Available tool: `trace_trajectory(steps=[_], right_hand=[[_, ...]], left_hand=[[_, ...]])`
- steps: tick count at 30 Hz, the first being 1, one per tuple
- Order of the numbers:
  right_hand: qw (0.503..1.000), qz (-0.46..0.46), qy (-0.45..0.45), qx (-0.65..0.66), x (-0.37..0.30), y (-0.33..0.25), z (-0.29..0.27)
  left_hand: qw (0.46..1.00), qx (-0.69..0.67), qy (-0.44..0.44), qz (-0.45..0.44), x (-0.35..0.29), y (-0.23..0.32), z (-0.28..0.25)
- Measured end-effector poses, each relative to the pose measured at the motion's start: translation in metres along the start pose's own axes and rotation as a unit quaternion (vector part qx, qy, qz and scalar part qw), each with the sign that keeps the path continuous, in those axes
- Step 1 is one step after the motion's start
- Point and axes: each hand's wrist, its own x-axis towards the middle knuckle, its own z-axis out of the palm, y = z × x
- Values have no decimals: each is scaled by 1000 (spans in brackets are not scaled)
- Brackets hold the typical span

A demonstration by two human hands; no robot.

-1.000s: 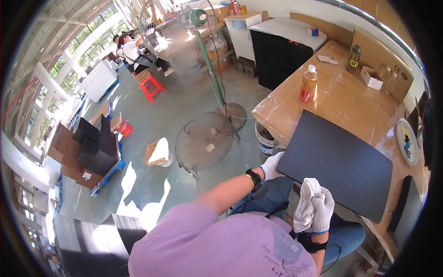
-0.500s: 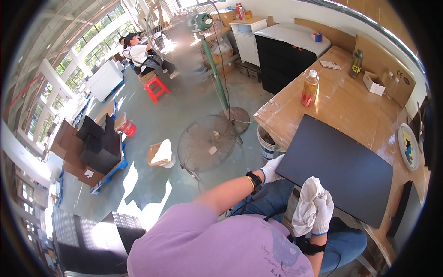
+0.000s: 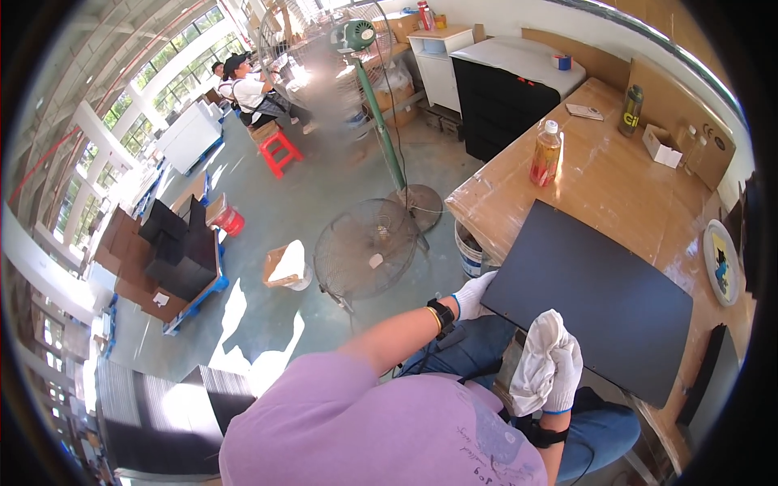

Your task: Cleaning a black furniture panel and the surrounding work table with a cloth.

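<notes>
A dark, flat rectangular panel (image 3: 600,300) lies on the wooden table (image 3: 519,174), its near edge sticking out over my lap. My left hand (image 3: 473,298), in a white knitted glove, grips the panel's left corner; its fingertips are partly hidden at the edge. A crumpled white cloth (image 3: 536,356) is bunched in my gloved right hand (image 3: 566,379), whose fingers are closed round it. The cloth hangs at the panel's near edge, overlapping it in view; whether it touches the panel I cannot tell.
On the table stand a drink bottle (image 3: 546,154), a dark green bottle (image 3: 631,110), a small open box (image 3: 662,147) and an oval plate-like thing (image 3: 720,263). A floor fan (image 3: 365,247) and a bucket (image 3: 468,253) are left of the table. Two people sit farther back.
The view has shifted slightly. My right hand and the cloth sit a touch farther left, while the panel and my left hand stay nearly the same.
</notes>
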Motion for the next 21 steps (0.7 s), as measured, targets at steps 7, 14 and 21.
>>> trace_trajectory(steps=[7,14,21], right_hand=[[994,15,23,105,0,-16,29],[999,14,3,46,6,-11,14],[998,27,-46,22,10,9,-11]], left_hand=[[999,-15,9,-50,7,1,-6],[934,280,-45,218,56,-38,-66],[998,4,2,-57,37,-17,-39]])
